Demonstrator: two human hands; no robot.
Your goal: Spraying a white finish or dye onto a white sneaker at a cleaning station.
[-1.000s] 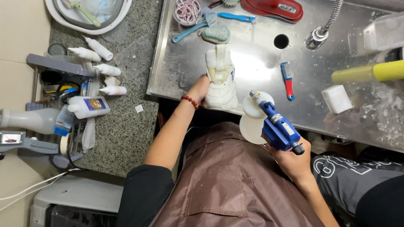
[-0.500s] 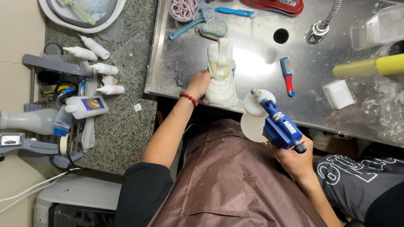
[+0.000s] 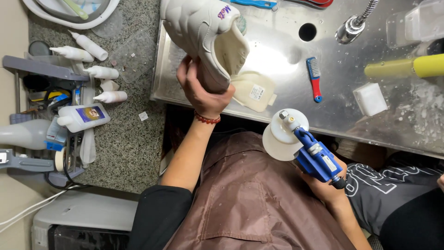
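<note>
Head view — single entry.

Left hand (image 3: 201, 90): clenched around a cream-white sneaker (image 3: 203, 34), gripped at the heel end. The sneaker is held raised over the near edge of the steel sink tray (image 3: 351, 115); its long axis runs from the hand up and away to the left, the opening turned toward the right hand.

Right hand (image 3: 326, 187): closed around the handle of a blue power brush tool (image 3: 314, 155), kept close to the body above the brown apron (image 3: 240, 203). Its round white brush head (image 3: 282, 139) is pointed up toward the sneaker, below and to the right of it, apart from it — no contact seen.

Between the two hands: a cream insole (image 3: 254, 90), lying on the tray just beside the sneaker's opening.

Beyond the right hand: a small red-and-blue brush (image 3: 314, 78), a white sponge block (image 3: 370, 98).

Left of the left hand: white squeeze bottles (image 3: 88, 45) on the granite counter (image 3: 125, 143).
</note>
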